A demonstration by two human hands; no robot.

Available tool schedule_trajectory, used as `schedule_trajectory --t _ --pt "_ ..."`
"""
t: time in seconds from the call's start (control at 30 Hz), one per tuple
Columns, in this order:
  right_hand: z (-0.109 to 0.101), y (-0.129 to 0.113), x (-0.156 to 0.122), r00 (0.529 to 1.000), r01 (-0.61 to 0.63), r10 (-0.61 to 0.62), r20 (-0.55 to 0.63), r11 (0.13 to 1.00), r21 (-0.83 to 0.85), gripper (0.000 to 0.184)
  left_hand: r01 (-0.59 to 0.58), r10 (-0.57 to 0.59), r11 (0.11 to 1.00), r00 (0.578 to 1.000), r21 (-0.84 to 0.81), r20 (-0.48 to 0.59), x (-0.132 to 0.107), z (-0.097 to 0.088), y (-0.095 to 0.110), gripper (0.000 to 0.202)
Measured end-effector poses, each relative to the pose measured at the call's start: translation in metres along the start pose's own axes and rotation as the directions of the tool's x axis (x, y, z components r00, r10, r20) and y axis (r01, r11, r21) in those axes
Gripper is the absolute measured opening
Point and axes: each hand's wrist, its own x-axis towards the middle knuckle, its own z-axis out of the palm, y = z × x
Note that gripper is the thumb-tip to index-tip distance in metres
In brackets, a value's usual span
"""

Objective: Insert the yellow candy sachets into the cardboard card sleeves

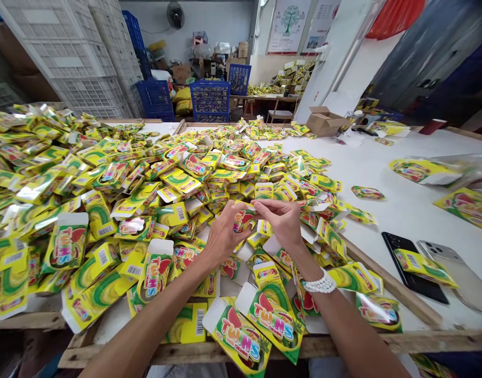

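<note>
My left hand (221,236) and my right hand (282,220) meet above the table and together grip one small yellow-green "Twins" carton (241,218). Fingers of both hands are pinched on it, the right hand at its top edge. A white bead bracelet (320,285) sits on my right wrist. Below and around the hands lies a large heap of the same flat cartons (146,189).
The white table (402,210) runs right, with two phones (414,268) under a carton near its wooden front edge (390,286). A brown cardboard box (323,122) stands at the back. White crates (75,58) and blue crates (210,98) are stacked behind.
</note>
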Motion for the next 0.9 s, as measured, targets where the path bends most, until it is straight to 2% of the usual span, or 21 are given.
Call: schedule_trajectory --t 0.2,0.47,0.57,0.67,0.77,0.9 --pt "-0.004 -0.004 0.003 0.996 -0.033 0.038 0.086 0.998 -0.055 0.028 0.021 -0.022 0.999 0.999 0.034 0.029 0.000 -0.001 0.001 0.040" --pt "-0.007 0.003 0.006 0.995 -0.024 0.035 0.090 0.992 -0.127 0.020 0.005 -0.021 0.991 0.993 0.132 0.120 0.000 0.001 0.001 0.044" --pt "-0.011 0.006 0.008 0.988 -0.075 0.095 0.123 0.985 -0.155 0.023 0.040 -0.063 0.989 0.985 0.146 0.162 -0.001 0.001 0.002 0.044" --pt "-0.012 0.007 0.008 0.968 -0.104 0.136 0.211 0.982 -0.157 0.028 0.098 -0.117 0.986 0.984 0.137 0.137 -0.002 0.001 0.000 0.048" --pt "-0.010 0.009 0.006 0.966 -0.033 0.085 0.243 0.976 -0.214 0.023 0.152 -0.163 0.983 0.980 0.106 0.110 -0.002 0.001 -0.002 0.055" --pt "-0.008 0.014 0.005 0.972 0.120 -0.044 0.229 0.938 -0.326 0.016 0.171 -0.181 0.982 0.973 0.084 0.140 -0.004 0.002 -0.004 0.059"
